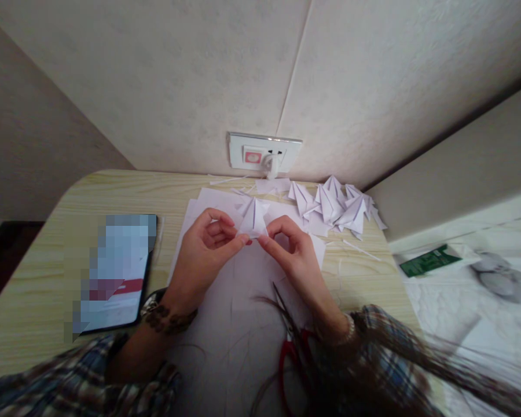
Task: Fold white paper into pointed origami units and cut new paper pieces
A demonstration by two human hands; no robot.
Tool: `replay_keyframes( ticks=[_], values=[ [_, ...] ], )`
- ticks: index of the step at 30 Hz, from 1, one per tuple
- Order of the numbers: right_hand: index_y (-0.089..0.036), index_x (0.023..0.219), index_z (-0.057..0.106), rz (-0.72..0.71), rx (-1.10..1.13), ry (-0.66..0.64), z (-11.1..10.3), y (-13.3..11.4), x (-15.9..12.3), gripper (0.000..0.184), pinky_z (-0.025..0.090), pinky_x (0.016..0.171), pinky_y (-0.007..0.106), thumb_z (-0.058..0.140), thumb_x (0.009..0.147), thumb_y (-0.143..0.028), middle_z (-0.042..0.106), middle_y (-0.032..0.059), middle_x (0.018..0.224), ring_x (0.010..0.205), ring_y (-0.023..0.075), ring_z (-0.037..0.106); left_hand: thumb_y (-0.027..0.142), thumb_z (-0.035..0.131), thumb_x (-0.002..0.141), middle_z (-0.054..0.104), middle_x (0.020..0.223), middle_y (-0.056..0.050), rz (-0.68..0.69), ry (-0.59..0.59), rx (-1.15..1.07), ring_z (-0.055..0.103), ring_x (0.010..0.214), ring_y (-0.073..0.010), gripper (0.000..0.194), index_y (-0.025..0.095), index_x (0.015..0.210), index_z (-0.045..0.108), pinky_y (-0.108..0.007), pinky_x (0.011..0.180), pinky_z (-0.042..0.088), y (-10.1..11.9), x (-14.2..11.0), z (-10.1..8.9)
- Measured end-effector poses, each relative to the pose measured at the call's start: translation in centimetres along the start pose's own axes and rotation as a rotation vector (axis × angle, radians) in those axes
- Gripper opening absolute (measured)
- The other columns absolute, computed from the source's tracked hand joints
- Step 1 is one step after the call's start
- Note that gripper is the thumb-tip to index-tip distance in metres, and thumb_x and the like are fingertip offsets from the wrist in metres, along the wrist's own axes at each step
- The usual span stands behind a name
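A small folded white paper piece (253, 218) with a pointed top is held above flat white paper sheets (238, 324) on a light wooden table (39, 272). My left hand (204, 255) pinches its lower left corner with thumb and fingers. My right hand (292, 252) pinches its lower right corner. Both hands are closed on the paper. Plaid sleeves cover both forearms, with a bracelet on each wrist.
A pile of several finished folded paper shapes (336, 205) lies at the back right of the table. A phone (115, 272) lies to the left. Red-handled scissors (293, 347) lie under my right forearm. A wall socket (264, 152) is behind. A green packet (429, 260) lies on the bed at right.
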State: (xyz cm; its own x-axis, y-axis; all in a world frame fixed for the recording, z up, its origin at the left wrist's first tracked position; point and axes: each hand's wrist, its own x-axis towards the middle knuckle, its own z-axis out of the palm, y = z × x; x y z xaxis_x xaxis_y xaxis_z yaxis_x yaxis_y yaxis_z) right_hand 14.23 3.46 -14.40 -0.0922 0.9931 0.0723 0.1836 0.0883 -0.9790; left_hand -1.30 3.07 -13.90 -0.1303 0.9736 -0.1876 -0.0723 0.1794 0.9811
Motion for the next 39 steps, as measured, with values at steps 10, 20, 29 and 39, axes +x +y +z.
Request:
replay_keyframes(
  ticks=[10,20,29,39],
  values=[
    [-0.023,0.064,0.052,-0.029,0.016,0.027,0.32,0.12,-0.15,0.021,0.04,0.07,0.03,0.065,0.08,-0.025,0.054,-0.0037,0.069,0.071,0.0156,0.052,0.022,0.077,0.058,0.059,0.061,0.009,-0.013,-0.026,-0.035,0.067,0.062,-0.0123,0.03,0.022,0.071,0.05,-0.025,0.064,0.055,0.05,-0.08,0.39],
    [-0.023,0.068,0.051,-0.056,-0.01,0.061,0.52,0.43,-0.08,0.02,0.04,0.071,0.031,0.063,0.083,-0.027,0.052,-0.0033,0.071,0.072,0.0158,0.051,0.024,0.078,0.062,0.064,0.069,0.007,0.037,-0.015,-0.037,0.068,0.07,-0.0147,0.036,0.022,0.089,0.055,-0.029,0.072,0.056,-0.17,-0.22,0.39],
    [-0.022,0.068,0.052,-0.082,-0.005,0.08,0.32,0.75,0.0,0.019,0.037,0.071,0.03,0.064,0.083,-0.025,0.053,-0.0041,0.072,0.073,0.0153,0.051,0.021,0.078,0.064,0.068,0.063,0.009,0.071,0.007,0.001,0.071,0.069,-0.0159,0.039,0.022,0.097,0.058,-0.029,0.073,0.057,0.04,-0.3,0.35],
    [-0.022,0.068,0.05,-0.077,-0.039,0.049,0.39,0.61,0.0,0.019,0.037,0.07,0.029,0.062,0.082,-0.025,0.051,-0.0039,0.071,0.072,0.0151,0.051,0.021,0.073,0.062,0.066,0.056,0.011,0.026,-0.016,0.001,0.074,0.064,-0.0163,0.031,0.025,0.082,0.051,-0.027,0.064,0.056,-0.07,-0.04,0.22]
  ],
)
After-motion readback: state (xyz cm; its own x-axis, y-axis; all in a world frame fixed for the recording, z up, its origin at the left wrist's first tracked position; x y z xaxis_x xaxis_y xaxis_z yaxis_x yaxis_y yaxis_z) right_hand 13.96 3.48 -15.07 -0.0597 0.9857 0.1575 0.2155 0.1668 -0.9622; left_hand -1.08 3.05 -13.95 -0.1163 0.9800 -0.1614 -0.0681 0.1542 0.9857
